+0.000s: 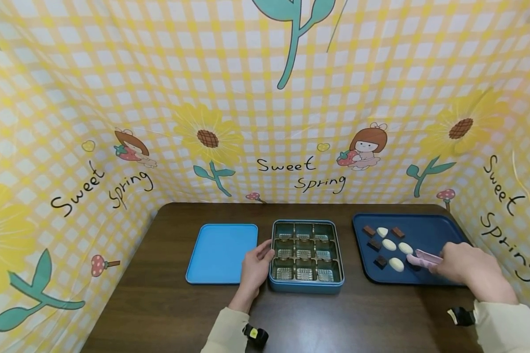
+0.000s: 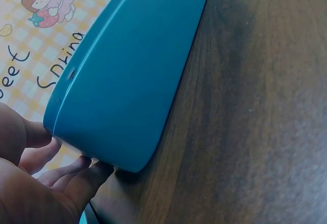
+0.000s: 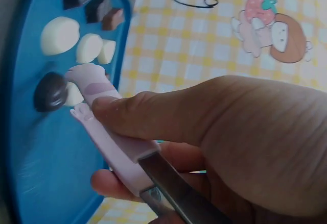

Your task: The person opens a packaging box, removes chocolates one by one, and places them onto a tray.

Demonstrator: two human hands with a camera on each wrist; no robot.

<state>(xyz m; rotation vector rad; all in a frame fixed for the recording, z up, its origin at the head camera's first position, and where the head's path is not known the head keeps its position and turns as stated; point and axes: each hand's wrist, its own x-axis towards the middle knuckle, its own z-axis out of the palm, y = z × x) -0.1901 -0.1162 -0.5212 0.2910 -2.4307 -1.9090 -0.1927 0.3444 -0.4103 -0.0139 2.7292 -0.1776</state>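
My left hand (image 1: 255,267) touches the left side of a blue rectangular tin (image 1: 306,288), its fingertips (image 2: 99,170) against the wall. Inside the tin sits a divided insert (image 1: 304,251) of several compartments with no pieces showing in them. In my right hand (image 1: 468,267) are pink-tipped tongs (image 3: 115,137) with metal arms, held between thumb and fingers. The tongs' tips stand apart, close to a dark oval chocolate (image 3: 50,92) on the dark blue tray (image 1: 433,228). White oval chocolates (image 1: 396,264) and brown and dark square chocolates (image 1: 381,262) lie on the tray's left half.
A light blue flat lid (image 1: 223,252) lies on the brown table (image 1: 159,304), left of the tin. Yellow checked cloth (image 1: 265,98) hangs behind the table and along both sides. The tray's right end is near the cloth.
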